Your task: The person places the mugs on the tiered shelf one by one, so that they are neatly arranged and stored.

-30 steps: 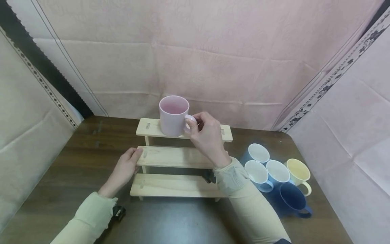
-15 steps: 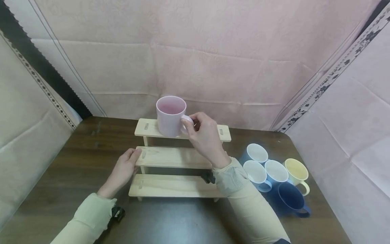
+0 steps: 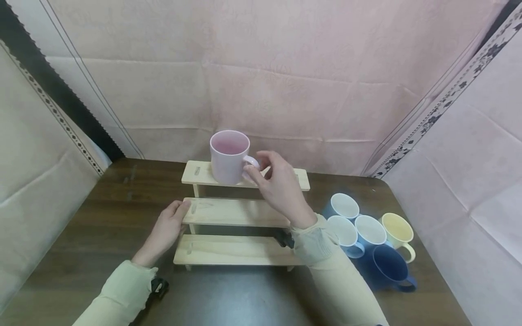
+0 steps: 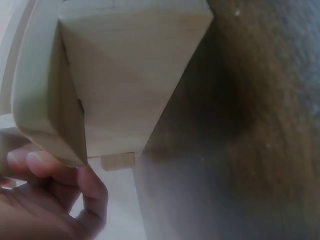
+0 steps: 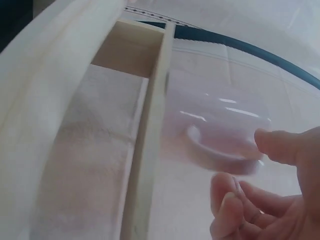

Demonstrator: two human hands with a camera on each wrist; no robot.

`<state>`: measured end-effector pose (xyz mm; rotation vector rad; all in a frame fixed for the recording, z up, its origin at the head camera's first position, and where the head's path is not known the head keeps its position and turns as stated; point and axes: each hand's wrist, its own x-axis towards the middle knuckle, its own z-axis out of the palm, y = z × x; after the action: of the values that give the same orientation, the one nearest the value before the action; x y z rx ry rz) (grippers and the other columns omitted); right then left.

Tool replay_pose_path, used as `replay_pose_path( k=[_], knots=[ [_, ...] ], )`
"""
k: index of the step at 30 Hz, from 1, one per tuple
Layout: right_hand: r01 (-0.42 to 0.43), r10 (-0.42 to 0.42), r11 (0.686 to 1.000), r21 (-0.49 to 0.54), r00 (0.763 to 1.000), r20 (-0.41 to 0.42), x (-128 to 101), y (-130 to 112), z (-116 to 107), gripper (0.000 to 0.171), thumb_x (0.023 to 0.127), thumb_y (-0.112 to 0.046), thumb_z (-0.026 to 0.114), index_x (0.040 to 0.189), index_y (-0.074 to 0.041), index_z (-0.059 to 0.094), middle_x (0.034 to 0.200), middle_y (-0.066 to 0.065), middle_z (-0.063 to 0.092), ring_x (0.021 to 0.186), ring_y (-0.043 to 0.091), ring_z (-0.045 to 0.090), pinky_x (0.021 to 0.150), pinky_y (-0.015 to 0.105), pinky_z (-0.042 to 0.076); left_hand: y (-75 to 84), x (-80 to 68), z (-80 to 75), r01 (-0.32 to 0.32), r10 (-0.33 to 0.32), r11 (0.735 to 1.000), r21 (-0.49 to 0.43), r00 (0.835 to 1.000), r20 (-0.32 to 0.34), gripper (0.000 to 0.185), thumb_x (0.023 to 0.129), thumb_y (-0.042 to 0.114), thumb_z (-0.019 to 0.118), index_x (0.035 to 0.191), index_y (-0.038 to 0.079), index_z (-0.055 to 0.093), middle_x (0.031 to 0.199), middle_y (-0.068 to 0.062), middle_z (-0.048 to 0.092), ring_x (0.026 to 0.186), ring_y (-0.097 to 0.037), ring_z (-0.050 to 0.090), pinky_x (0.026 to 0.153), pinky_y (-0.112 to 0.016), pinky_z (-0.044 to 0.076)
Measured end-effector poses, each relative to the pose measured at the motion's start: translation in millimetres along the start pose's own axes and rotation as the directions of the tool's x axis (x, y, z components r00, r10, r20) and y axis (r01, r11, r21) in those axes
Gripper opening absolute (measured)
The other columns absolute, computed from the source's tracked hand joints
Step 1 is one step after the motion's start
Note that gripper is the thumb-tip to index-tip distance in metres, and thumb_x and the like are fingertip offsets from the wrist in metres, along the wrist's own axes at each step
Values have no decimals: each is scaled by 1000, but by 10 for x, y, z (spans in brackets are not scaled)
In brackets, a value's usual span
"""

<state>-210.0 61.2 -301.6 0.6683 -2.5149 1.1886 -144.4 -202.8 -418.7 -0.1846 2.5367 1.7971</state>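
Two hands at work: my left hand point(image 3: 165, 229) rests open-fingered against the wooden rack's point(image 3: 240, 212) middle step, steadying it, so I'd ease my right hand point(image 3: 280, 190), fingers loosened beside the handle, off the pink mug point(image 3: 228, 156) on the top step without nudging it.

A step shelf point(image 3: 234, 212) stands in the middle of the desk point(image 3: 102, 226), its top step nearest the back edge. One mug point(image 3: 229, 157) sits on the top step, toward its left end. The right hand point(image 3: 281, 188) is just beside the mug's handle. The left hand point(image 3: 165, 231) rests on the middle step's left end. Five cups point(image 3: 369, 235) huddle near the desk's right edge.
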Motion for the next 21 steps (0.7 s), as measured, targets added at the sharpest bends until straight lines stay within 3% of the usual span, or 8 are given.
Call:
replay_pose_path(
  k=[3, 7, 11, 14, 17, 21],
  knots=[
    [-38, 38, 999, 25, 999, -16, -79, 19, -92, 48, 90, -35, 71, 127, -8, 56, 91, -1, 59, 75, 16, 57, 62, 30, 49, -7, -2, -1, 2, -2, 1000, -7, 1000, -2, 51, 105, 47, 35, 110, -3, 47, 61, -4, 43, 50, -19, 42, 48, -30, 37],
    [-1, 1, 1000, 9, 997, -71, -232, 92, -282, 37, 92, -30, 69, 121, -9, 61, 91, 0, 60, 75, 16, 59, 63, 32, 51, 1, 1, 6, 0, 0, 1000, -9, 1000, 1, 52, 105, 47, 35, 110, -3, 47, 61, -4, 43, 50, -19, 41, 48, -31, 37],
    [66, -78, 995, -76, 983, -166, -440, 250, -560, 26, 92, -23, 70, 112, -6, 66, 90, 1, 63, 74, 13, 60, 65, 28, 50, 10, 9, 30, 4, -4, 1000, -11, 1000, 4, 54, 104, 50, 35, 110, -3, 47, 61, -4, 43, 50, -18, 41, 48, -30, 37],
    [69, -106, 986, -154, 964, -242, -610, 384, -805, 23, 92, -19, 70, 110, -5, 67, 88, 3, 66, 73, 12, 60, 63, 23, 48, 10, 8, 31, 8, -8, 1000, -10, 1000, -2, 54, 103, 51, 35, 108, -2, 46, 61, -4, 43, 50, -18, 41, 49, -30, 37],
    [2, -68, 974, -228, 958, -280, -806, 513, -1042, 23, 92, -18, 70, 111, -6, 67, 90, 3, 68, 74, 13, 60, 63, 19, 45, 0, 5, 26, 11, -11, 1000, -9, 1000, -10, 53, 103, 50, 35, 105, -1, 45, 61, -4, 42, 51, -18, 41, 49, -30, 37],
    [-138, 51, 940, -312, 961, -271, -1112, 664, -1288, 26, 94, -24, 66, 114, -7, 65, 92, 4, 67, 77, 15, 59, 64, 19, 44, -19, 11, 31, 8, -8, 1000, -16, 1000, -14, 52, 104, 49, 35, 104, -1, 45, 61, -4, 42, 50, -18, 41, 49, -30, 37]
  ],
)
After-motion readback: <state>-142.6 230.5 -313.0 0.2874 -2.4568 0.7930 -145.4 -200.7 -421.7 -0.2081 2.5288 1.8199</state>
